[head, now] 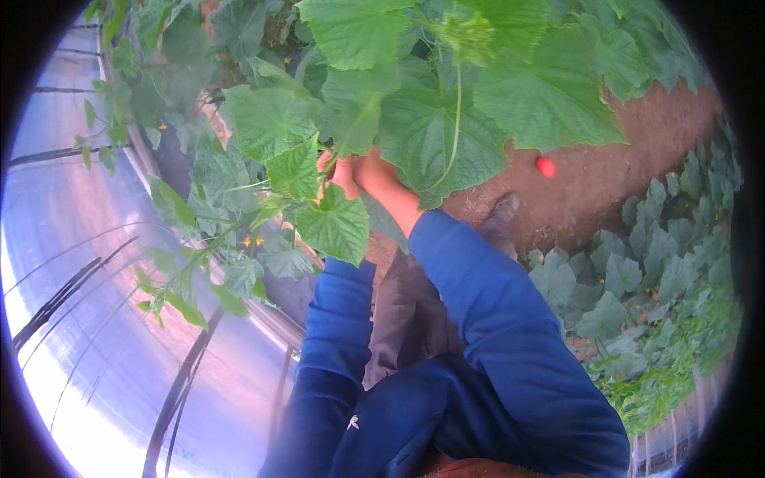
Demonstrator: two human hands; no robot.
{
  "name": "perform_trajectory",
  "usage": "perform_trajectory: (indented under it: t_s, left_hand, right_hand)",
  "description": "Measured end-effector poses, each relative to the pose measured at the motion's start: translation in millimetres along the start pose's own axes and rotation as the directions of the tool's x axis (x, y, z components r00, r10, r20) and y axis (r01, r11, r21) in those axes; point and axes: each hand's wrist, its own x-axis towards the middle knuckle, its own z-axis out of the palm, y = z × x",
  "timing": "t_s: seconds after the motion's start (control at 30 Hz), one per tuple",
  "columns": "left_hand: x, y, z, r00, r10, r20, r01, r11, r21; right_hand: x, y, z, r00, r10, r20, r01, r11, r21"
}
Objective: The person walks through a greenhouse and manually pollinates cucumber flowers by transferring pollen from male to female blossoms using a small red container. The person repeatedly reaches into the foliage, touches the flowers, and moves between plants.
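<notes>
My two hands meet in front of me among the broad leaves of a cucumber-like vine. My right hand [363,169] reaches in from the right, its wrist bare below a blue sleeve, beside a thin green stem [330,164]. My left hand [324,173] shows only in small patches behind that stem and a young leaf [337,224]. Whether either hand grips the stem is hidden by foliage. A large leaf [442,137] hangs just over my right wrist, and a leafy shoot [224,236] with yellow flowers [253,241] extends to the left.
Clear plastic sheeting [107,209] on dark ribs curves along the left. Bare soil [651,137] runs to the right, with a bright red spot [545,167] on it. Another plant row [621,275] borders the soil. My shoe [507,206] stands on the soil.
</notes>
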Motion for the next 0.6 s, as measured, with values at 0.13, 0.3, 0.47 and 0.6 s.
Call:
perform_trajectory:
  t_s: [0.13,0.3,0.47,0.6]
  left_hand:
    - [-20.6,12.7,6.2,0.986,0.167,0.027,-0.169,0.974,0.151]
    - [-42.1,59.0,17.8,0.985,-0.091,0.145,0.089,0.996,0.020]
    - [-52.0,82.2,35.2,0.966,-0.198,0.166,0.223,0.963,-0.149]
    - [-48.9,86.5,23.7,0.974,-0.175,0.144,0.159,0.980,0.119]
  right_hand:
    - [9.3,7.9,12.1,0.986,0.117,-0.122,-0.146,0.953,-0.267]
    - [-16.8,35.6,-9.1,0.979,-0.173,-0.108,0.151,0.972,-0.182]
    - [-59.0,13.9,-30.3,0.973,-0.183,-0.142,0.216,0.938,0.270]
    - [-86.8,-10.3,-48.8,0.950,-0.277,-0.141,0.294,0.948,0.119]
